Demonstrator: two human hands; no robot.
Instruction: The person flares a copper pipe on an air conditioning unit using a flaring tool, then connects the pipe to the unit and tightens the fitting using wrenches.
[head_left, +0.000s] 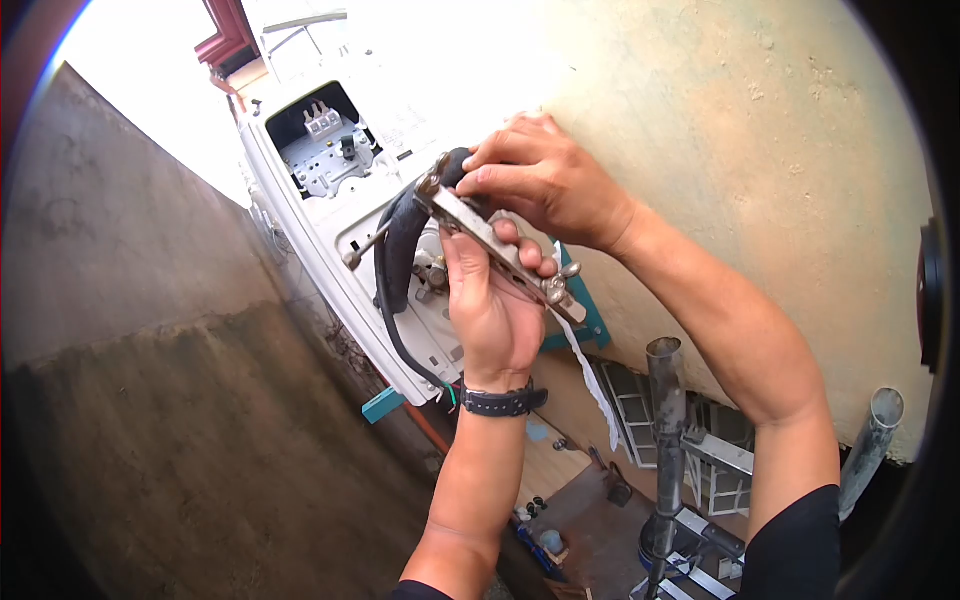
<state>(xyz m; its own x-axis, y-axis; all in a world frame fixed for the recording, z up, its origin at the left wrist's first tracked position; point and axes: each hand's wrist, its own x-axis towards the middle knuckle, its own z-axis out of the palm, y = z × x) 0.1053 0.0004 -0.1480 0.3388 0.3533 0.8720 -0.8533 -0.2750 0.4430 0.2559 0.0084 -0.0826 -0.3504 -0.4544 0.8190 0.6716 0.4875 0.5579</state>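
Note:
My left hand (500, 310), with a black watch on its wrist, is closed around a metal flaring tool bar (485, 235). Wing nuts (560, 283) stick out at the bar's lower right end. By the upper end of the bar, my right hand (550, 180) pinches the bent end of a black foam-insulated pipe (405, 250); its fingertips partly hide what they grip. The pipe curves down behind the tool, in front of a white outdoor unit (330, 230). A thin metal rod (366, 246) juts out left of the pipe. My left hand partly covers the unit's valves (430, 272).
An open terminal compartment (325, 145) shows on the unit. A black cable (392, 335) hangs beside the pipe. Teal brackets (382, 404) support the unit, close to a beige wall (750, 130). Metal posts (667, 420) rise below right; a grey wall (130, 250) stands left.

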